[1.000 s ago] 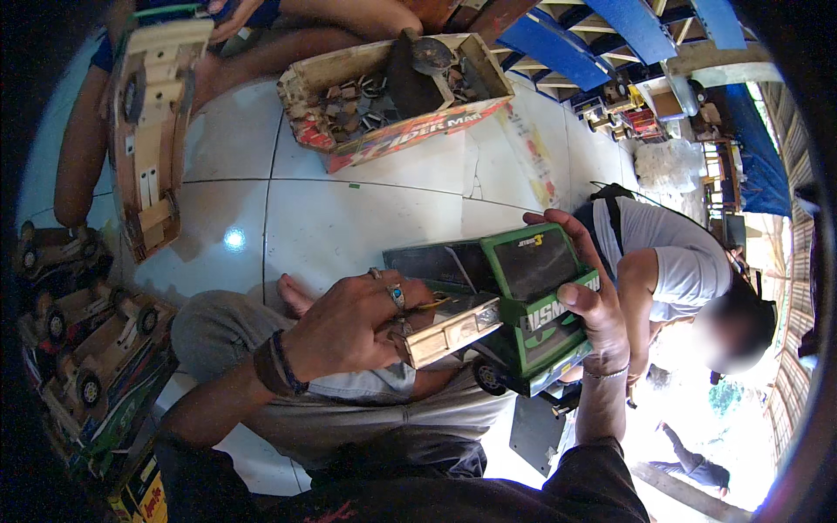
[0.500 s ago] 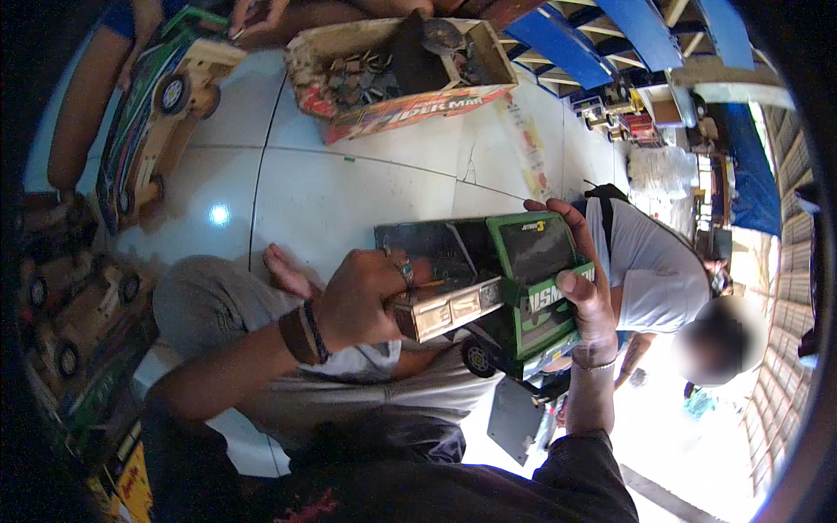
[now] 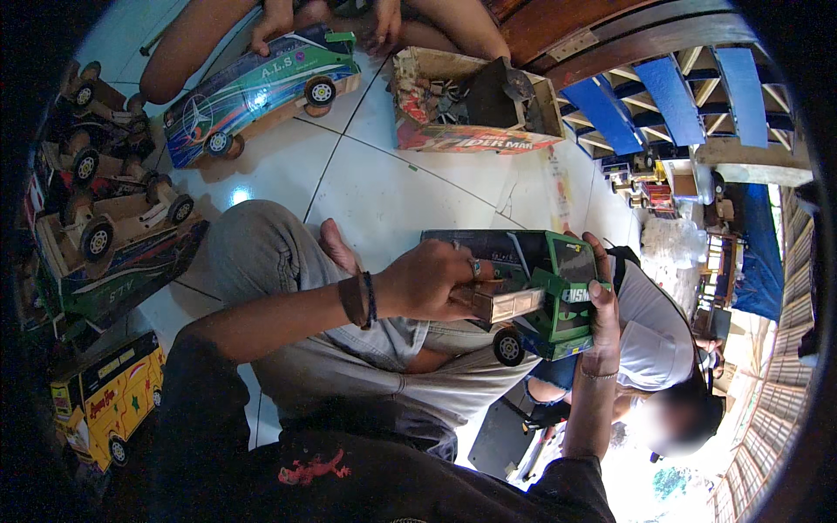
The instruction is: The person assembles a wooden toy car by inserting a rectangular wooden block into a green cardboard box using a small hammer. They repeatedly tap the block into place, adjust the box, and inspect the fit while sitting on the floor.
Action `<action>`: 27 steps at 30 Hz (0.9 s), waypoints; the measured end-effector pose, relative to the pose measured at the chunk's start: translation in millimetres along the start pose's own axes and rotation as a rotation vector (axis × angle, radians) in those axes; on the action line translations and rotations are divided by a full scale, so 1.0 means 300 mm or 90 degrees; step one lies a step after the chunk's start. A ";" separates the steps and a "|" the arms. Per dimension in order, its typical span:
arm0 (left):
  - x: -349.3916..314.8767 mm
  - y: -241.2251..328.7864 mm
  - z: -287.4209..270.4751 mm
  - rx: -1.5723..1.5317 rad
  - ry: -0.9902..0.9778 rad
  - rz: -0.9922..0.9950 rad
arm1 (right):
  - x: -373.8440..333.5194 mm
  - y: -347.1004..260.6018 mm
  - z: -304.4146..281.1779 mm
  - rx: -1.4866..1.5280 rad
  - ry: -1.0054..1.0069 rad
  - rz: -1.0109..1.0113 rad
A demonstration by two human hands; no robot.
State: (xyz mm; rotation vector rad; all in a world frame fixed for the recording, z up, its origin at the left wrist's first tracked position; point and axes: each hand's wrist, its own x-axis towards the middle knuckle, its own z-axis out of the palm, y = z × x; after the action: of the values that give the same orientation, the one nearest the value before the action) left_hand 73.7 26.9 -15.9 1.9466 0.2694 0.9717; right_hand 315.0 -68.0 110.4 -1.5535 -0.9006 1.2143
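Note:
A green toy bus [image 3: 562,301] with dark windows and a black front wheel is tilted over my lap. My right hand [image 3: 603,301] grips its front end, with the thumb over the face and fingers behind. My left hand [image 3: 436,281], wearing a ring and wristbands, closes on a pale wooden block [image 3: 508,305] with a shiny tan face. That block lies along the bus's side, just behind the front end; I cannot tell whether it is fixed there. The left fingertips are partly hidden behind the block and the bus body.
Across the tiles, a co-worker's hand [image 3: 272,26] rests on a blue-green toy bus [image 3: 261,91]. A wooden box [image 3: 479,138] of dark scraps stands beyond. Overturned toy vehicles [image 3: 109,235] pile up at left, above a yellow toy bus [image 3: 113,397]. Another person [image 3: 658,340] sits close at right.
My view has turned, shifting the scene rightward and bringing the yellow bus into fuller sight. Both hands keep their hold, and the green bus has tilted slightly.

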 end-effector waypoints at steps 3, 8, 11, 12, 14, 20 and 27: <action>-0.044 -0.004 -0.032 -0.072 -0.044 -0.023 | -0.008 0.008 -0.001 -0.001 -0.004 -0.008; -0.080 0.046 -0.069 -0.141 -0.115 -0.173 | -0.002 0.013 -0.001 0.002 -0.014 -0.005; -0.069 0.061 -0.090 -0.124 -0.122 -0.159 | -0.002 0.011 -0.001 -0.015 -0.023 -0.004; -0.063 0.062 -0.091 -0.116 -0.103 -0.128 | -0.003 0.010 0.000 -0.013 -0.029 -0.003; -0.053 0.058 -0.083 -0.110 -0.110 -0.141 | -0.008 0.010 0.006 -0.015 -0.018 -0.004; -0.041 0.036 -0.060 -0.090 -0.089 -0.122 | -0.021 0.011 0.021 -0.018 -0.004 -0.014; -0.029 0.038 -0.047 -0.037 -0.082 -0.110 | -0.021 0.009 0.025 -0.029 -0.010 -0.024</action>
State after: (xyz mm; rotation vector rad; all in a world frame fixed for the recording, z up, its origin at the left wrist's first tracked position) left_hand 55.7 24.7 -7.3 1.8903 0.3262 0.7309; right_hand 306.1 -72.7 109.1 -1.5574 -0.9693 1.1893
